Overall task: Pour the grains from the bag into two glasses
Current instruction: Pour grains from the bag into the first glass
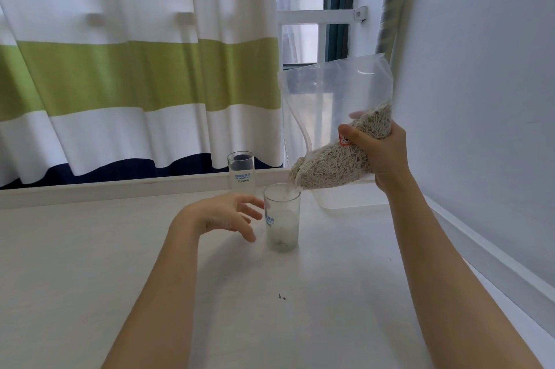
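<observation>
Your right hand (380, 152) grips the tilted bag (336, 128); keep its corner over the near glass (282, 217). Your left hand (223, 212) hovers with its fingers apart, so steady the glass.

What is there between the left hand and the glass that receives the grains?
Nothing: in the head view the open left hand hovers beside the near glass, with only bare white table showing in the narrow gap.

Soft even daylight; faint shadows; wide-angle bending at edges.
</observation>
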Demonstrator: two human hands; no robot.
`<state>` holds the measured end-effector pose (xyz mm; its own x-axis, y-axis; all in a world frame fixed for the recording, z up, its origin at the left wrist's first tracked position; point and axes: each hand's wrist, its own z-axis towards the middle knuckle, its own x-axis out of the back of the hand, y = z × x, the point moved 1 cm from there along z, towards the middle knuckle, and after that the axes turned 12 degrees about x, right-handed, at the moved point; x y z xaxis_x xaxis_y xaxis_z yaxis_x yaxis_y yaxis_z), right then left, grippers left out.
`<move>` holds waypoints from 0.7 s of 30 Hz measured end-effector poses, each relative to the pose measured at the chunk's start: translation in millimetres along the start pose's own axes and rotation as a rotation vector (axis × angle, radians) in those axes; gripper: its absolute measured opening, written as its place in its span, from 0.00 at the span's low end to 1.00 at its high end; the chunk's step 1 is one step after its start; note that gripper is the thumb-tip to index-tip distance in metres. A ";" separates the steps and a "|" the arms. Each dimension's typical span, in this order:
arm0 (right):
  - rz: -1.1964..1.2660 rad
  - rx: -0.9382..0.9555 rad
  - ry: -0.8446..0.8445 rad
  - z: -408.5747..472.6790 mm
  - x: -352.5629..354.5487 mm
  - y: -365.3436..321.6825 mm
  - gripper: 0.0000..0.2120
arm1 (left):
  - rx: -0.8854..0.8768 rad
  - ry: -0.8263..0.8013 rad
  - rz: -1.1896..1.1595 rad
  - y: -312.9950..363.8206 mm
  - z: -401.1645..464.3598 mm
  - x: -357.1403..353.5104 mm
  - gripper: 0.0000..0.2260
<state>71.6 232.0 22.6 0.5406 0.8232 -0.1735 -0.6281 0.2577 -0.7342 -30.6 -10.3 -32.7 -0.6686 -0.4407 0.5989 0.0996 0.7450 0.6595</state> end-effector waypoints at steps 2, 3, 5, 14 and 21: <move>0.003 0.000 -0.001 -0.2 -0.4 0.1 0.15 | -0.063 -0.030 -0.034 0.1 2.1 -5.9 0.30; 0.005 0.000 -0.001 -0.5 -0.4 0.0 0.14 | -0.082 -0.037 -0.046 -0.4 4.1 -9.5 0.32; 0.012 -0.003 0.000 -1.2 -0.4 -0.4 0.14 | -0.104 -0.044 -0.066 -2.7 9.6 -17.5 0.34; 0.003 -0.001 0.003 -1.1 0.8 -1.2 0.14 | -0.186 0.111 -0.292 -11.6 23.6 -40.1 0.24; 0.002 0.020 0.005 -0.5 0.4 -3.2 0.14 | -0.194 0.126 -0.316 -14.0 26.4 -40.5 0.24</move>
<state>74.1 231.2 24.5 0.5422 0.8211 -0.1786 -0.6405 0.2663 -0.7203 -24.4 10.3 -78.1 -0.5940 -0.7004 0.3957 0.0485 0.4599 0.8867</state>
